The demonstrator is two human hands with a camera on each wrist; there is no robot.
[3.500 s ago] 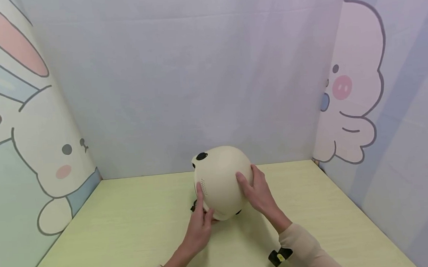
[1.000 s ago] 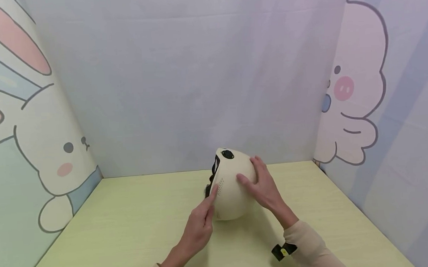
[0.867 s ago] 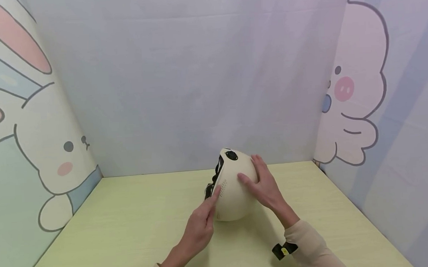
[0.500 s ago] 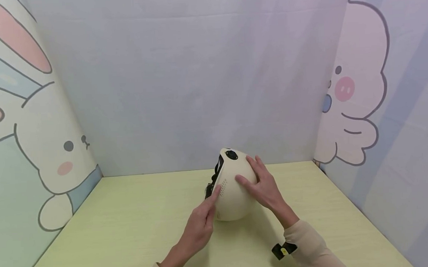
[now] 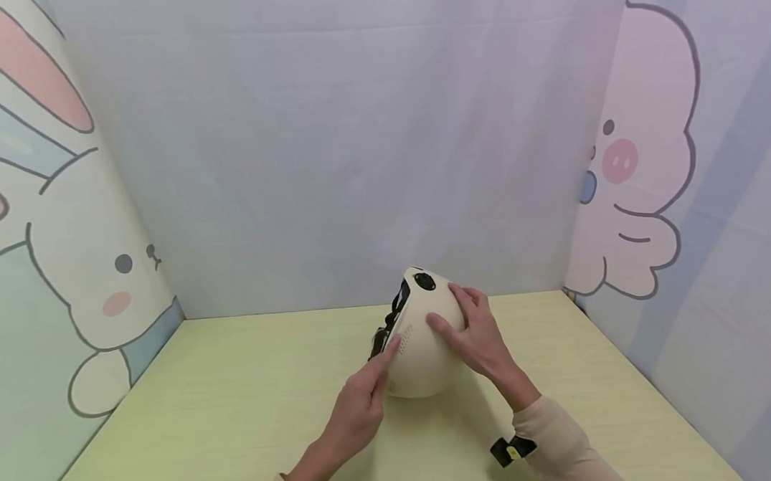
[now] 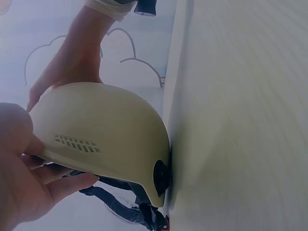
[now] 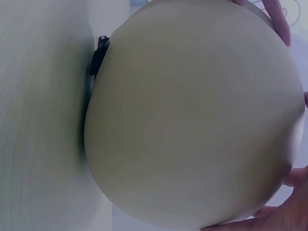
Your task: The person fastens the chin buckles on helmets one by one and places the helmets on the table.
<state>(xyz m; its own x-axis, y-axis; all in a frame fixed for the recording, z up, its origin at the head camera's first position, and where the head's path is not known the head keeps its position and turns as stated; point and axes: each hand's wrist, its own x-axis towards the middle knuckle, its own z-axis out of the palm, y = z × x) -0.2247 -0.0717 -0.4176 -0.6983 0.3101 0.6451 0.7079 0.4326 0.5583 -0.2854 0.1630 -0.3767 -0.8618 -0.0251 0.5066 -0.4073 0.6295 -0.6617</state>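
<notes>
A cream helmet (image 5: 422,346) is tilted on its side over the table, its open underside facing left. Black straps (image 5: 380,339) show at that opening, and hang below the rim in the left wrist view. My left hand (image 5: 357,410) grips the rim beside the vent slots (image 6: 77,143), with fingers tucked under the edge. Across the crown, my right hand (image 5: 474,337) holds the shell with thumb and fingers spread around it. A black round fitting (image 5: 424,281) sits near the helmet's upper end. The helmet's interior is mostly hidden.
The pale yellow-green table (image 5: 237,390) reaches back to a grey-lilac curtain (image 5: 330,164). Side panels carry a cartoon rabbit (image 5: 97,296) at left and a cartoon pig (image 5: 640,157) at right. A black wrist camera (image 5: 512,450) is strapped over the right sleeve.
The helmet has turned so its opening and black straps show on the left, and it has shifted slightly right. My left hand has moved along with its rim; the right stays on the crown.
</notes>
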